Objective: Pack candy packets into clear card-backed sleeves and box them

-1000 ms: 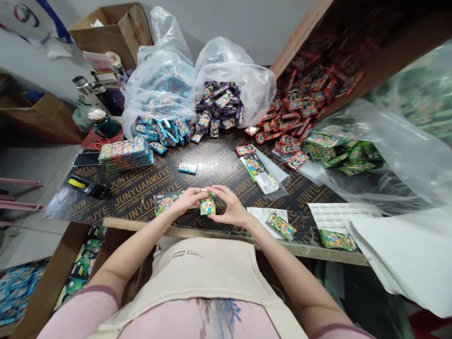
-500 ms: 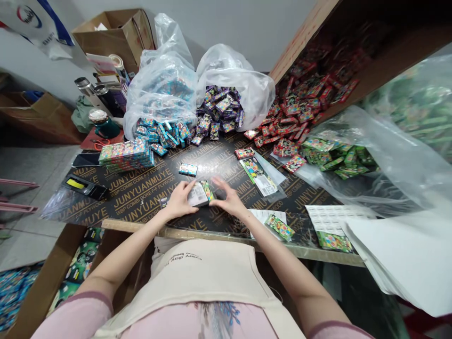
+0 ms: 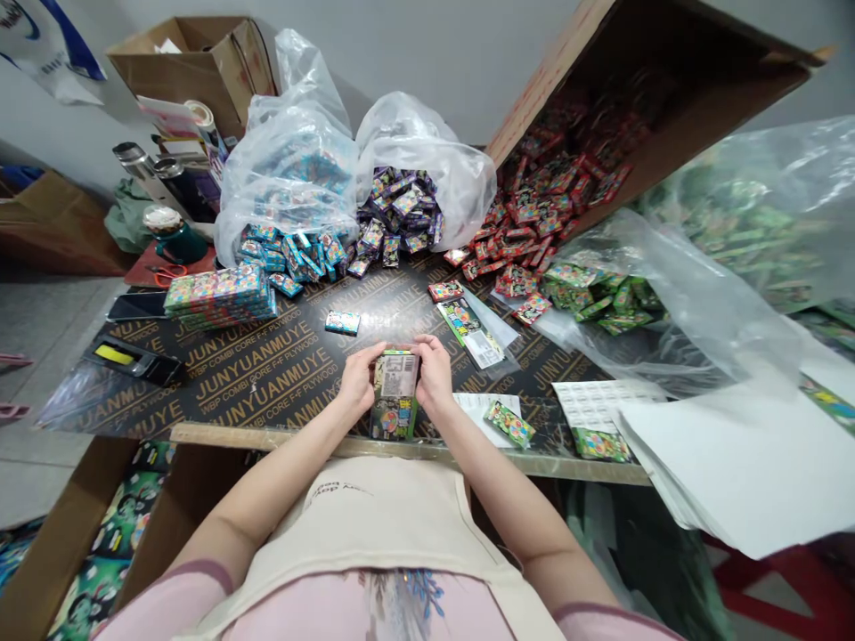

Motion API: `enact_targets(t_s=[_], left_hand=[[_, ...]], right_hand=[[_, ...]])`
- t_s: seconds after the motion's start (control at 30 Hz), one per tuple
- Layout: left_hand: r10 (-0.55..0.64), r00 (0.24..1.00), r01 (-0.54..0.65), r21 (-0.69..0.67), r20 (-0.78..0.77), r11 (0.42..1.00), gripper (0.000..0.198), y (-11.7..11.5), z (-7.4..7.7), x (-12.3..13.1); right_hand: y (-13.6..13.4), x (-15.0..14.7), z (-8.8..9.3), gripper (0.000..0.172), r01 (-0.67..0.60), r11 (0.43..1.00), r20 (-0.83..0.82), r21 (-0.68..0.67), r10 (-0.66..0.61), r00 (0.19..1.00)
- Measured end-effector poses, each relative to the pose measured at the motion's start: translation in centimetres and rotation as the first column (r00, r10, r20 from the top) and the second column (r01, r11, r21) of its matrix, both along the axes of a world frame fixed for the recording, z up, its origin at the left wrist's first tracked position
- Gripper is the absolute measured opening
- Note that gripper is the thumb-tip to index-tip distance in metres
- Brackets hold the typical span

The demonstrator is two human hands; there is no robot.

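Between my two hands stands a printed packet (image 3: 395, 401), dark and green with a pale label panel at its far end. My left hand (image 3: 361, 378) grips its left edge, thumb and fingers near the far corner. On the other edge, my right hand (image 3: 433, 374) holds it the same way. The packet is close to the table's front edge; whether it is one piece or a stack I cannot tell. Just beyond my hands lies a small blue packet (image 3: 343, 322). To the right is a flat green packet (image 3: 473, 331) with a white label.
Behind are bags of blue packets (image 3: 304, 254) and purple packets (image 3: 401, 209), and a tipped carton (image 3: 534, 85) spilling red packets (image 3: 517, 236). A packet stack (image 3: 220, 294) and a tape dispenser (image 3: 130, 358) are left. White sheets (image 3: 728, 445) overhang the right front edge.
The held packet has turned from lying crosswise to pointing lengthwise toward me. My right hand, earlier partly open beside it, has closed on its edge. The view has shifted slightly right.
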State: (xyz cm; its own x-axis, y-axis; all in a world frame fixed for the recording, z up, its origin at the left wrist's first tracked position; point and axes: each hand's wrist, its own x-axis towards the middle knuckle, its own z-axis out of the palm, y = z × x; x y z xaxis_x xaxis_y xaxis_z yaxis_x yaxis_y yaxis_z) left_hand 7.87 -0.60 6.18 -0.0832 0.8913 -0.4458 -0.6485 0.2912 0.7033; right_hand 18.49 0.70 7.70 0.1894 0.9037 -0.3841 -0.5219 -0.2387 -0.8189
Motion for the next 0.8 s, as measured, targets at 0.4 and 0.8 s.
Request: enact_targets(t_s=[0.4, 0.8], left_hand=[[-0.051, 0.831, 0.249, 0.288, -0.553, 0.925, 0.018, 1.6, 1.6, -2.4], [-0.313, 0.644, 0.555, 0.144, -0.698, 0.82, 0.016, 4.2, 3.1, -3.4]], right_hand=[[0.1, 2.8, -1.0, 0.017, -0.197, 0.966, 0.172, 0.168, 0.168, 0.971], [0.2, 4.4, 0.3, 0.025, -0.311, 0.93, 0.399, 0.193, 0.215, 0.891]])
